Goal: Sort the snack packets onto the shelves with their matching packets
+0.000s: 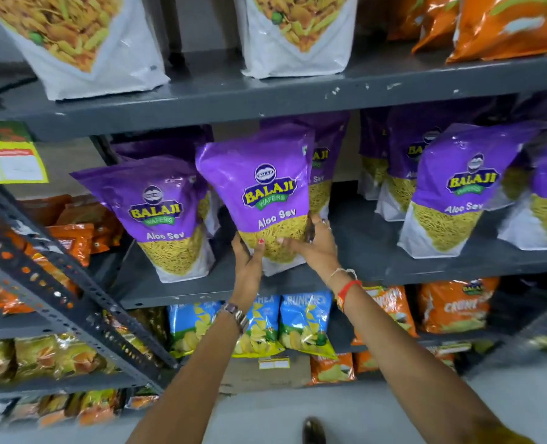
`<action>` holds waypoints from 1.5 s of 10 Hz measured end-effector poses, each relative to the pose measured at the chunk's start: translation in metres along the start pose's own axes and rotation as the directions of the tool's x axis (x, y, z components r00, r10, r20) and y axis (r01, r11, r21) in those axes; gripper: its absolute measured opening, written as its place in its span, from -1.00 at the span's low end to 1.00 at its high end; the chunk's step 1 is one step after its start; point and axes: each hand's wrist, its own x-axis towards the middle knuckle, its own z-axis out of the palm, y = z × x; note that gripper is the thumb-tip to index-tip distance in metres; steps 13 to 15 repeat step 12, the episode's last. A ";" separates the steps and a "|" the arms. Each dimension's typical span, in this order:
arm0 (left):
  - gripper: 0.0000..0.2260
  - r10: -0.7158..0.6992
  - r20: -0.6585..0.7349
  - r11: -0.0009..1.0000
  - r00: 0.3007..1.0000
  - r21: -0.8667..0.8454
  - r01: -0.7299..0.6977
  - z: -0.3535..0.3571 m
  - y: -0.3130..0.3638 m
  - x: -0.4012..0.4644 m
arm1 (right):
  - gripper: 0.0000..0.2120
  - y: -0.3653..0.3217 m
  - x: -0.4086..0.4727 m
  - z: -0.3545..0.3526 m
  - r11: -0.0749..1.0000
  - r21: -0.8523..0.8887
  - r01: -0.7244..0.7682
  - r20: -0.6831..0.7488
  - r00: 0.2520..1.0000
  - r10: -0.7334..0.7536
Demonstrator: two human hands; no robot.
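You have one purple Aloo Sev packet (259,200) in both hands at frame center, held by its lower end. Your left hand (248,254) clamps the bottom-left corner, thumb on the front face. Your right hand (313,243) wraps the bottom-right edge, fingers curled behind, thumb across the front. Both grips are pressed closed on the bag, not spread.

The packet stands upright, tilted slightly left, its base at or just above the middle shelf (378,267); I cannot tell if it touches down yet. It sits between a matching Aloo Sev packet (166,216) on the left and another one (451,193) toward the right, with more purple bags stacked behind. So this is the correct shelf, matching row.

Progress, as a judgement: this packet is nearly placed, just needs setting down and letting go. The rest of the shelving looks mostly sorted already: white mixture bags (83,43) on the top shelf, orange bags upper right, blue Crunchex packets (304,318) and orange packets (454,306) on the lower shelf, more orange and gold packs in the left rack. No loose unsorted packets show in frame, so what is left cannot be counted from here.

Watch the tilt; the bag could tip onto its left neighbour on release.
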 end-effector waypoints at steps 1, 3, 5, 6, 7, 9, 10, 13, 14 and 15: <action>-0.64 0.005 0.090 1.000 0.996 0.006 -0.006 0.025 0.001 0.014 | -0.35 -0.001 0.005 -0.022 1.000 -0.026 0.002 -0.087 0.996 -0.004; -0.65 -0.022 0.226 0.999 0.974 0.031 0.016 0.060 -0.007 0.026 | -0.22 0.017 0.009 -0.050 0.998 -0.022 -0.062 -0.161 0.985 0.057; -0.62 -0.006 0.279 0.995 0.960 0.101 -0.023 0.062 -0.025 0.031 | -0.30 0.038 0.002 -0.051 0.995 0.037 -0.094 -0.178 0.979 0.100; -0.58 -0.007 0.219 0.997 0.976 0.079 -0.011 0.061 -0.021 0.030 | -0.37 0.055 0.006 -0.052 0.982 0.158 -0.102 -0.169 0.977 0.128; -0.50 -0.050 0.137 0.998 0.989 0.043 0.045 0.059 -0.020 0.026 | -0.56 0.053 -0.002 -0.053 0.961 0.244 -0.128 -0.172 0.970 0.173; -0.60 -0.084 0.198 0.996 0.977 -0.016 0.089 0.063 -0.018 0.023 | -0.64 0.057 -0.003 -0.050 0.970 0.232 -0.079 -0.169 0.978 0.120; -0.60 -0.081 0.190 0.997 0.978 -0.001 0.083 0.065 -0.018 0.026 | -0.62 0.056 -0.001 -0.051 0.974 0.216 -0.070 -0.166 0.980 0.107; -0.51 -0.019 0.152 1.000 0.988 -0.011 0.021 0.065 -0.020 0.022 | -0.57 0.045 -0.006 -0.054 0.949 0.308 -0.072 -0.212 0.967 0.142; -0.51 -0.019 0.152 1.000 0.988 -0.011 0.021 0.065 -0.020 0.022 | -0.57 0.045 -0.006 -0.054 0.949 0.308 -0.072 -0.212 0.967 0.142; -0.51 -0.019 0.152 1.000 0.988 -0.011 0.021 0.065 -0.020 0.022 | -0.57 0.045 -0.006 -0.054 0.949 0.308 -0.072 -0.212 0.967 0.142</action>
